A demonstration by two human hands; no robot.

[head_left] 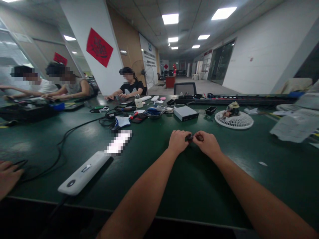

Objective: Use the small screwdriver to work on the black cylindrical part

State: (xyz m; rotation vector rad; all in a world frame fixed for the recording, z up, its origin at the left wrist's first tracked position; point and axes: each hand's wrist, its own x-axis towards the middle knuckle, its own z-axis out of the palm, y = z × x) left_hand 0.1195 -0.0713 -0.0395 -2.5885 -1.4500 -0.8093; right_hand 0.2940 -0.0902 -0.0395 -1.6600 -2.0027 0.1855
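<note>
My left hand [177, 142] and my right hand [205, 142] meet over the green tabletop [154, 172], fingers closed. Between them is a small dark part [190, 137], partly covered by the fingertips; its kind cannot be made out. The left fingers pinch it from one side. The right fingers press against its other side, with something dark also showing under them. Beyond my hands stands a silver, box-shaped disc drive [185, 113] with a black front. To the right of it lies a white fan grille [234, 120] with a motor on top.
A white power-bank-like device [83, 174] with a cable lies at left, by a blurred-out bright screen [119, 142]. Another person's hand [8, 176] rests at the left edge. A small black tray [210, 110], a bottle [138, 101] and plastic bags [296, 124] stand farther off. Several people sit across the table.
</note>
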